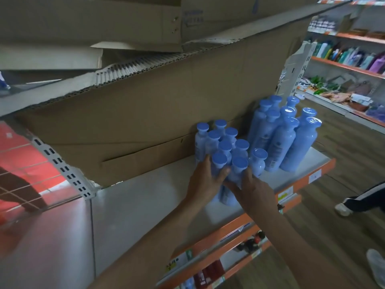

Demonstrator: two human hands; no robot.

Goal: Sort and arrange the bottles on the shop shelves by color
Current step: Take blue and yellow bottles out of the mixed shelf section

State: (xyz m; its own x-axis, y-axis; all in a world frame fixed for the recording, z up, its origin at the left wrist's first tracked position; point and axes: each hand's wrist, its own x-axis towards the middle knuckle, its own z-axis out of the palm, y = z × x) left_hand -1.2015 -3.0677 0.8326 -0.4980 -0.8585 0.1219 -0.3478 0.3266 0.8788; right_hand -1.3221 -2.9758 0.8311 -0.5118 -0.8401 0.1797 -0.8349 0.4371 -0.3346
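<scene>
**Both hands at the near edge of the small-bottle cluster**

The left hand [205,181] and right hand [253,189] meet at the front of a tight group of small pale-blue plastic bottles with blue round caps [226,146], which stands on the white metal shelf [145,195]. Each hand has its fingers curled round one bottle of the front row, the left hand on the left bottle and the right hand on the right. The cluster extends directly away from the hands, toward the brown corrugated cardboard sheet [145,113] at the shelf's back. The bottles' long axes are vertical, caps up. A lone small bottle [258,161] stands just right of the group, nearer the right hand. Farther right stand the taller blue plastic bottles [291,140], packed against one another. By this layout, closing the two groups together would mean a rightward slide along the shelf — right hand leading.
</scene>
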